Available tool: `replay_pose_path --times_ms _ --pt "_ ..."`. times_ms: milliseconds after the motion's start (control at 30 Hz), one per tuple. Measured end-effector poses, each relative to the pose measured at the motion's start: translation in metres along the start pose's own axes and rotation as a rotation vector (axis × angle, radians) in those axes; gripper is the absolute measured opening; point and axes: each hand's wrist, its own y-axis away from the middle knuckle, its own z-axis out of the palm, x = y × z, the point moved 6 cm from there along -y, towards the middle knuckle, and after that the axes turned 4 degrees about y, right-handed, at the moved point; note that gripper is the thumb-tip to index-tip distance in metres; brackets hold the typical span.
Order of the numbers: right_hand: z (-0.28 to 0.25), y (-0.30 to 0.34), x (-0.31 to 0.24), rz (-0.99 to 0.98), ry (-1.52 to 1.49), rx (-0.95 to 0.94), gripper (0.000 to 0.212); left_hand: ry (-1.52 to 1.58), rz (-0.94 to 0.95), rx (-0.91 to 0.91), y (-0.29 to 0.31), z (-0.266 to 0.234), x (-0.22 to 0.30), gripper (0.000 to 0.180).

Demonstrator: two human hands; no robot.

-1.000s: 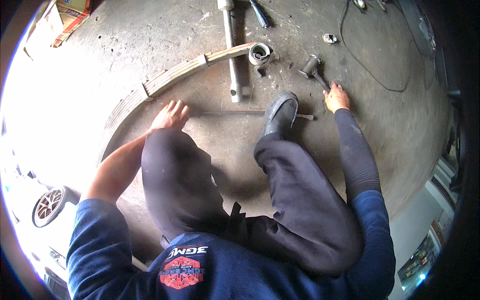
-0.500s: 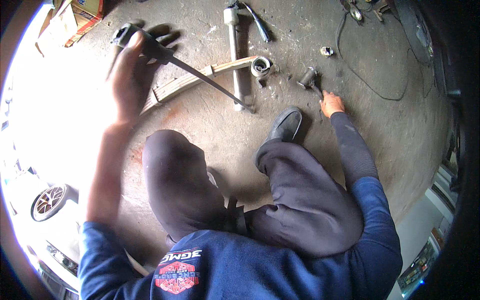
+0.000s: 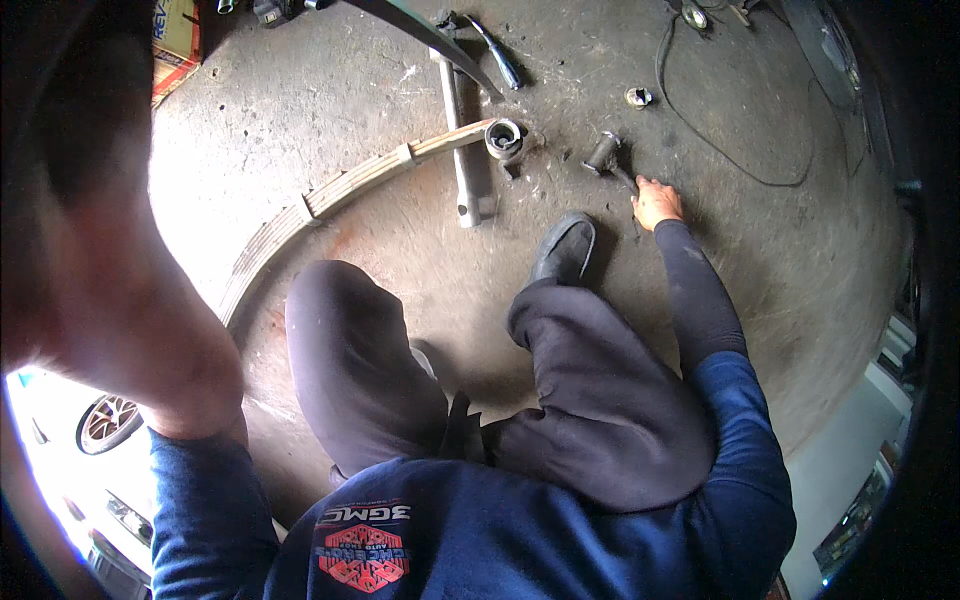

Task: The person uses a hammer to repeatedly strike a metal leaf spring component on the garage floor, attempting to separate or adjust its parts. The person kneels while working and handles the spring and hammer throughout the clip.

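Observation:
My left hand [image 3: 85,110] is raised close at the far left, dark and blurred, with its fingers hidden. A long dark pry bar [image 3: 430,35] slants down from the top edge; its handle is out of view, but half a second ago it was in that hand. My right hand [image 3: 657,203] is closed round the handle of a hammer [image 3: 602,153], whose head rests on the floor. A curved leaf spring [image 3: 350,183] lies between, its round eye end [image 3: 504,139] across a metal tube wrench [image 3: 462,170].
A blue-handled screwdriver [image 3: 505,65] lies beyond the tube. A small metal socket [image 3: 638,97] and a dark cable [image 3: 700,140] are at the right. A cardboard box [image 3: 176,45] stands far left. My shoe [image 3: 565,248] is near the hammer.
My left hand has come up close and leftward, covering the left side, and the pry bar has risen with it. My right hand stays on the hammer; the view has shifted slightly.

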Motion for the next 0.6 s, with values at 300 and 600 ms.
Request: replay_pose_path --times_ms 300,600 --pt "0.015 -0.001 -0.003 0.036 -0.117 0.034 0.053 -0.094 -0.088 0.218 -0.001 0.036 -0.057 0.021" --pt "-0.032 0.109 -0.012 0.134 -0.638 0.142 0.049 -0.072 -0.078 0.396 -0.022 0.090 -0.017 0.021"
